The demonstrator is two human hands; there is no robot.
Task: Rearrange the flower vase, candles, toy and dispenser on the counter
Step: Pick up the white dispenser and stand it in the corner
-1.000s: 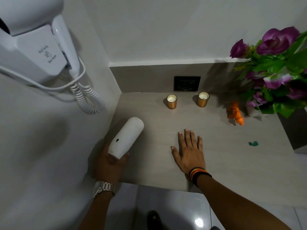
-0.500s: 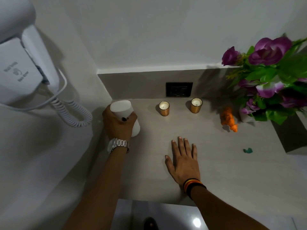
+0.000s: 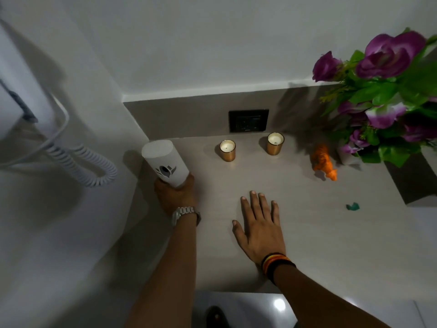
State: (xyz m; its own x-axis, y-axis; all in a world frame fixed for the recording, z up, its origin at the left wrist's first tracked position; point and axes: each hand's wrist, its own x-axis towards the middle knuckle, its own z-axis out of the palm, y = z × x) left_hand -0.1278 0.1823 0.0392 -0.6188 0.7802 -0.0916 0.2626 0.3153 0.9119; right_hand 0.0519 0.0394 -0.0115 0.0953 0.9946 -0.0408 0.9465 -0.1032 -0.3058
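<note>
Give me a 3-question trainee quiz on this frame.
1. True or false: the left hand grips the dispenser.
2. How many candles stand by the back wall?
3. The right hand is: A) holding the toy; B) flat on the counter; C) touching the vase.

Key: 1 true; 2 two; 3 B.
</note>
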